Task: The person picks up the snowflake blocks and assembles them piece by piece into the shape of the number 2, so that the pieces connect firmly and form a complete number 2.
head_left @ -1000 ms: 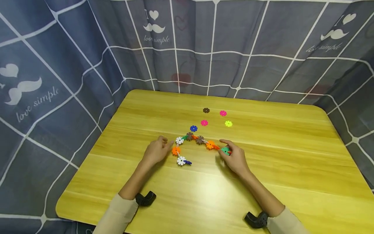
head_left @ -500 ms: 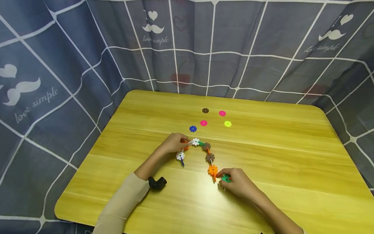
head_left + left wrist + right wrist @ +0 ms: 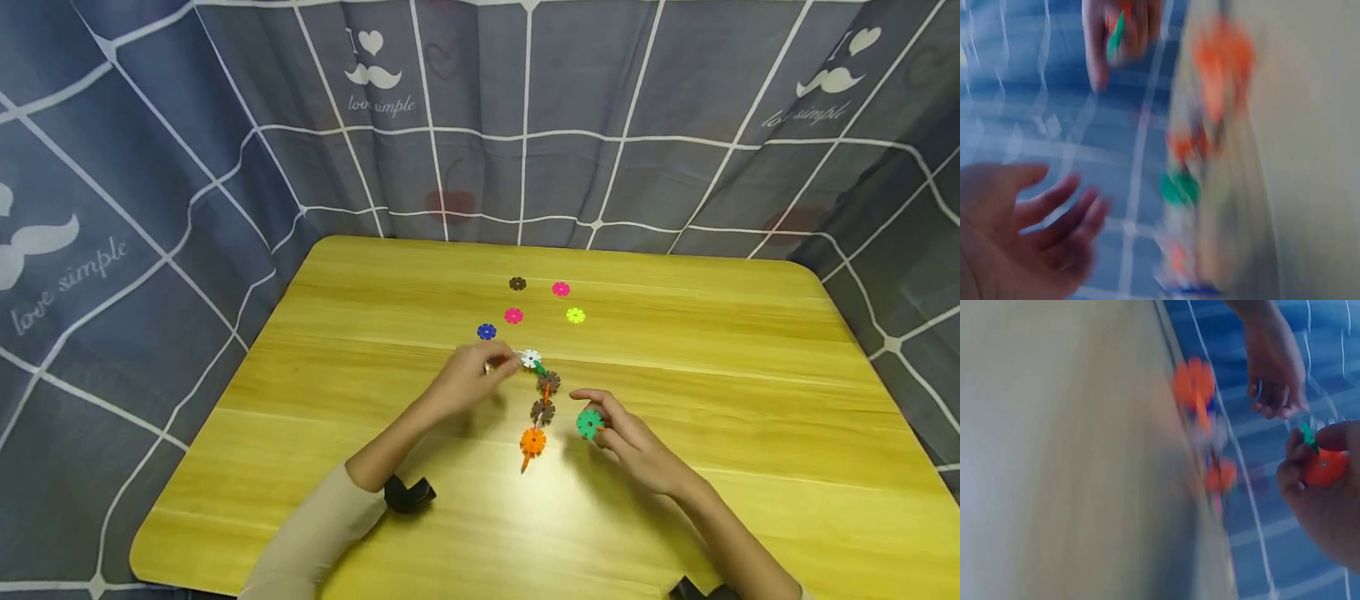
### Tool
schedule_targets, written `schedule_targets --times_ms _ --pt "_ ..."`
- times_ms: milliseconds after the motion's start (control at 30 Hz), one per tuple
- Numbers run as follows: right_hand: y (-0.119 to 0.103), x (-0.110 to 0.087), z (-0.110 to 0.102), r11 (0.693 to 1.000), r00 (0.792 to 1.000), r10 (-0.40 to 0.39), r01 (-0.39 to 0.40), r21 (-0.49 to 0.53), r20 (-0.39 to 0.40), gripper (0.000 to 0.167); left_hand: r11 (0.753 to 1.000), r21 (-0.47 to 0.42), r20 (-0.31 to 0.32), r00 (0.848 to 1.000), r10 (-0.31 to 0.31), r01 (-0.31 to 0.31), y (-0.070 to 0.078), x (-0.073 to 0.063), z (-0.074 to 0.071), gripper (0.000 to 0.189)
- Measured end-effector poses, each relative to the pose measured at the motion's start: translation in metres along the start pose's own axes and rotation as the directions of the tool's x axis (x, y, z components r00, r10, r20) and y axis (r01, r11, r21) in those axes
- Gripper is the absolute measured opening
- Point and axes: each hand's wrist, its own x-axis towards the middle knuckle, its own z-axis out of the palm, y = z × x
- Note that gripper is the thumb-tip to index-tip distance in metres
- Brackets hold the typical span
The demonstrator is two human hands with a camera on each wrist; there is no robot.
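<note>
Assembly stage, apparently: right hand (image 3: 637, 446) pinches a green-and-orange disc pair (image 3: 585, 423) beside the slotted-disc chain (image 3: 543, 411) on the counter (image 3: 750, 375); left hand's grip (image 3: 471, 379) relaxed, seemingly bare. Joining calls for aligned slots.

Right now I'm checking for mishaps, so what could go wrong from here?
1. The right hand holds an orange disc with a green disc sticking out; the pair might slip and drop.
2. The left hand hides part of the disc chain in the head view; a bump could loosen a link.
3. The loose blue disc lies close beyond the left hand and may get nudged.
</note>
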Motion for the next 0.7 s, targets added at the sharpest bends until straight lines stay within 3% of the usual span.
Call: schedule_targets --times_ms 67,133,167,267,300,400,500,533,567,600,700 --pt "-0.007 0.0 0.01 0.989 0.991 -0.125 0.129 -0.077 0.051 0.045 0.997 -0.078 0.164 0.986 0.02 -0.007 0.016 -0.018 0.007 0.029" --pt "-0.013 0.001 0.02 0.953 0.971 -0.214 0.231 -0.194 0.103 0.046 0.989 -0.145 0.308 0.951 0.024 0.022 0.024 -0.031 0.017 0.032" --pt "-0.016 0.001 0.025 0.933 0.963 -0.237 0.262 -0.246 0.124 0.047 0.982 -0.182 0.352 0.936 0.023 0.044 0.026 -0.035 0.022 0.032" --pt "-0.02 0.002 0.033 0.896 0.952 -0.261 0.3 -0.326 0.16 0.046 0.961 -0.258 0.4 0.916 0.018 0.094 0.022 -0.041 0.034 0.032" --pt "-0.02 0.003 0.034 0.894 0.952 -0.259 0.3 -0.331 0.164 0.046 0.964 -0.254 0.399 0.916 0.028 0.082 0.02 -0.042 0.037 0.032" --pt "-0.02 0.003 0.035 0.928 0.957 -0.226 0.268 -0.26 0.182 0.045 0.977 -0.213 0.396 0.911 0.113 -0.028 0.013 -0.044 0.042 0.033" --pt "-0.019 0.003 0.033 0.959 0.961 -0.212 0.239 -0.151 0.176 0.042 0.957 -0.28 0.392 0.902 0.181 -0.07 0.011 -0.045 0.045 0.036" --pt "-0.019 0.003 0.032 0.964 0.963 -0.221 0.24 -0.118 0.156 0.038 0.94 -0.338 0.391 0.902 0.183 -0.044 0.01 -0.045 0.045 0.037" --pt "-0.019 0.004 0.032 0.963 0.963 -0.24 0.253 -0.094 0.126 0.034 0.906 -0.423 0.396 0.902 0.173 0.012 0.01 -0.045 0.045 0.039" --pt "-0.018 0.005 0.032 0.957 0.959 -0.27 0.277 -0.084 0.087 0.031 0.856 -0.511 0.401 0.902 0.157 0.079 0.01 -0.045 0.045 0.039" --pt "-0.019 0.009 0.032 0.931 0.935 -0.355 0.351 -0.098 -0.027 0.023 0.673 -0.698 0.41 0.907 0.097 0.244 0.012 -0.044 0.043 0.037"
